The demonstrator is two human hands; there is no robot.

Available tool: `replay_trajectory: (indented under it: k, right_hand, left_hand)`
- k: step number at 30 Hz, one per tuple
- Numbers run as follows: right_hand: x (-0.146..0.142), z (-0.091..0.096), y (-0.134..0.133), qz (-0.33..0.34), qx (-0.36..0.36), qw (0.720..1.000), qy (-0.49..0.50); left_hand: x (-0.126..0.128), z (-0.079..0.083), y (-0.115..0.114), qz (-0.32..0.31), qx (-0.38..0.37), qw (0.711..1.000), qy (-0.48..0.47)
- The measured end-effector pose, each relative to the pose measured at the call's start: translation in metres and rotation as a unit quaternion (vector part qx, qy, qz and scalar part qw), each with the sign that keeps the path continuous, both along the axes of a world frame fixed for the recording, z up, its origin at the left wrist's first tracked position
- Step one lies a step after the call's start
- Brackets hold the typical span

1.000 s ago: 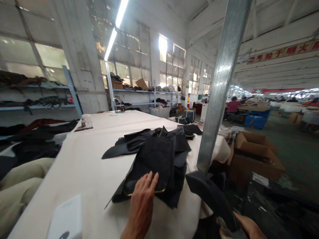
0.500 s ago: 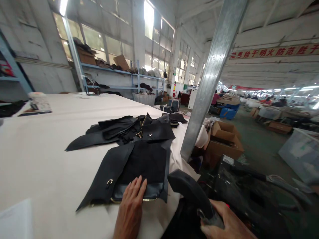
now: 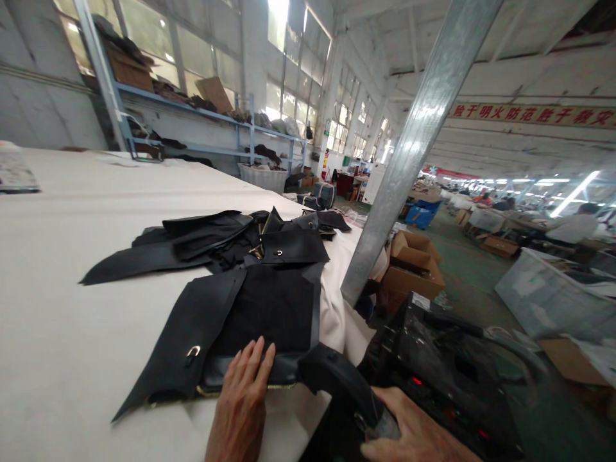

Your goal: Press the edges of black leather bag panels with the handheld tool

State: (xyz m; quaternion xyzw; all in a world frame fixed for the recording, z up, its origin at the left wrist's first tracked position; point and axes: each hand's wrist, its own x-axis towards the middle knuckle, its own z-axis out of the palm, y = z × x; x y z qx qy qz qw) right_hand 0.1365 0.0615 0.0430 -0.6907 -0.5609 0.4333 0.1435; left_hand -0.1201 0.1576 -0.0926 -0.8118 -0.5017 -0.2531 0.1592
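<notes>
A black bag panel (image 3: 276, 308) with a metal zip along its near edge lies on the cream-covered table. My left hand (image 3: 243, 388) rests on that near edge, fingers stretched out over the zip. To its left is a flap with a metal clasp (image 3: 193, 351). My right hand (image 3: 397, 423) is wrapped round the grip of a black curved handheld nozzle (image 3: 337, 378). The nozzle's head reaches the panel's near right corner; whether it touches I cannot tell. Farther back, more black bag pieces (image 3: 206, 237) lie in a loose heap.
A slanting metal post (image 3: 399, 167) stands by the table's right edge. Right of the table is a black machine (image 3: 447, 372) with red lights. Cardboard boxes (image 3: 414, 266) and a large pale bin (image 3: 548, 292) stand on the floor. Shelving (image 3: 187, 106) lines the wall.
The view has turned to the right. My right hand has brought the nozzle leftward to the panel's right corner. My left hand stays on the panel's near edge.
</notes>
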Motion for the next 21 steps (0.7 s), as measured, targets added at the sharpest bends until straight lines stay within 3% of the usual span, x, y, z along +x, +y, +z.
replay_trajectory:
  k: [4,8,13,17,21]
  right_hand:
    - [-0.009,-0.014,0.024,0.02,0.006,0.996,0.083]
    - [-0.007,0.002,0.027,0.048,0.021,0.989,0.14]
    - [0.006,0.024,0.0,-0.024,0.04,0.999,0.023]
    - [0.004,0.007,-0.006,0.007,0.019,0.999,-0.037]
    - [-0.011,-0.015,0.02,0.034,0.019,0.998,0.043]
  left_hand:
    - [-0.001,-0.003,0.001,0.003,0.002,1.0,-0.002]
    - [0.0,-0.001,0.001,0.006,-0.003,1.0,-0.009]
    - [0.002,0.001,0.001,0.003,0.006,1.0,-0.018]
    - [0.003,0.0,0.001,0.003,0.006,1.0,-0.026]
    - [0.003,0.002,0.001,0.019,-0.012,0.999,-0.028]
